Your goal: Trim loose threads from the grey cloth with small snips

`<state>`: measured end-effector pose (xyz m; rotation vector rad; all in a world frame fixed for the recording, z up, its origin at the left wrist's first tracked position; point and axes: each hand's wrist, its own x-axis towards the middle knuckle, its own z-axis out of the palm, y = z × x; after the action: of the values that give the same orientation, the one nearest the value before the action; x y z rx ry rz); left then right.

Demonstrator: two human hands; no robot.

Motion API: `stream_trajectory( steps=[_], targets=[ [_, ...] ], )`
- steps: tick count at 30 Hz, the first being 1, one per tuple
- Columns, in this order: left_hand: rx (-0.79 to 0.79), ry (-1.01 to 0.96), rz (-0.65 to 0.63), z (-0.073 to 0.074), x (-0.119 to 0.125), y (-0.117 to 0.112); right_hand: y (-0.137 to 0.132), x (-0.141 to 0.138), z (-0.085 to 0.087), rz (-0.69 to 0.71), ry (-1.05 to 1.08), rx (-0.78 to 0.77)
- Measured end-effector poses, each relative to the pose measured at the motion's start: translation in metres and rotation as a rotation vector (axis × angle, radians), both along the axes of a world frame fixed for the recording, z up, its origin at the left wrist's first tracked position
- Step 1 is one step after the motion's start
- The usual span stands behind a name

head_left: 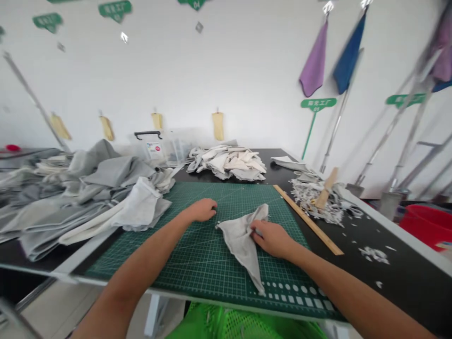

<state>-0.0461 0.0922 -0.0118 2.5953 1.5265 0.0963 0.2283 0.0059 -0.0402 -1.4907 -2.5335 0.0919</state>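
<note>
Working at a green cutting mat point(197, 263), the person is keeping 2 bare hands low over a crumpled grey cloth point(240, 242), which is lying near the middle of the mat with its long corner pointing toward the near edge. The left hand point(202, 210) is resting on the mat just beside the cloth, its fingers point(212, 205) loosely curling and seemingly holding nothing. The right hand point(271, 238) is pressing on the middle of the cloth, its fingers point(256, 230) half bent into the folds, though I cannot tell from here whether they are pinching it. A wooden ruler point(307, 219) is lying along the right edge of the mat, and a heap of shredded pale scraps point(310, 200) with a wooden stick point(326, 188) is sitting beyond it on the black table point(399, 278). A pile of pale cloth pieces point(226, 162) is sitting past the mat, while large grey sheets point(106, 172) are spreading across the left side. A red tub point(427, 226) is showing at the right, and a green mesh basket point(240, 325) is poking up below the near edge of the table.
</note>
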Motion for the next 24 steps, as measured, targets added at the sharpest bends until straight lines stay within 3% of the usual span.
stream_trajectory(
  steps=[4, 8, 15, 19, 24],
  targets=[
    [0.02, -0.005, 0.057, -0.001, -0.027, -0.011, 0.002, -0.001, -0.002, 0.036, 0.002, 0.023],
    [0.067, 0.016, 0.165, -0.004, -0.069, -0.014, 0.0, -0.002, -0.002, 0.018, 0.005, 0.025],
    [0.077, 0.204, 0.393, -0.01, -0.142, -0.01, 0.004, -0.003, -0.004, 0.039, -0.005, 0.018],
    [0.126, 0.308, 0.465, -0.011, -0.156, -0.01, 0.005, -0.002, -0.005, 0.041, -0.013, 0.013],
    [0.2, 0.382, 0.569, -0.011, -0.155, -0.002, 0.005, -0.002, -0.005, 0.046, -0.014, 0.024]
  ],
)
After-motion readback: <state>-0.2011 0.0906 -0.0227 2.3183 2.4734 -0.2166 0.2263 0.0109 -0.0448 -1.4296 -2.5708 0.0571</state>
